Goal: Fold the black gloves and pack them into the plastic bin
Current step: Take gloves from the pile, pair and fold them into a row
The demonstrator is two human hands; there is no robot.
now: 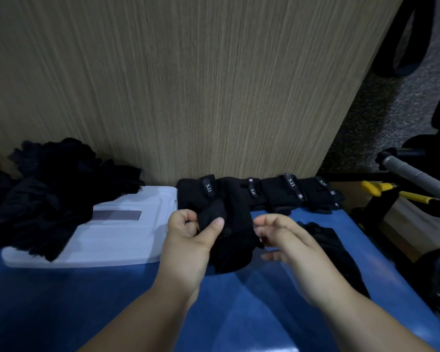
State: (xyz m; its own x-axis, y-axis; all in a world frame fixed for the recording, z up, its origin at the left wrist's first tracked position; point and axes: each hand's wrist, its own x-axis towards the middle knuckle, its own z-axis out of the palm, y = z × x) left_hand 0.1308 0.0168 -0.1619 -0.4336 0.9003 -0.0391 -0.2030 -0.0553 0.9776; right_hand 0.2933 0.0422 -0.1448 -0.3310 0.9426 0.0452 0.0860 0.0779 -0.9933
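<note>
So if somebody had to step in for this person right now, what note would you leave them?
Left hand pinches a black glove mid-fold over the blue surface. Right hand is at the glove's edge; blur hides whether it grips.
Done: a row of folded gloves along the wooden panel.
Left: finish this fold, then the loose glove on the right and the unfolded pile on the white plastic lid.
No open bin in view; nothing looks packed.
</note>
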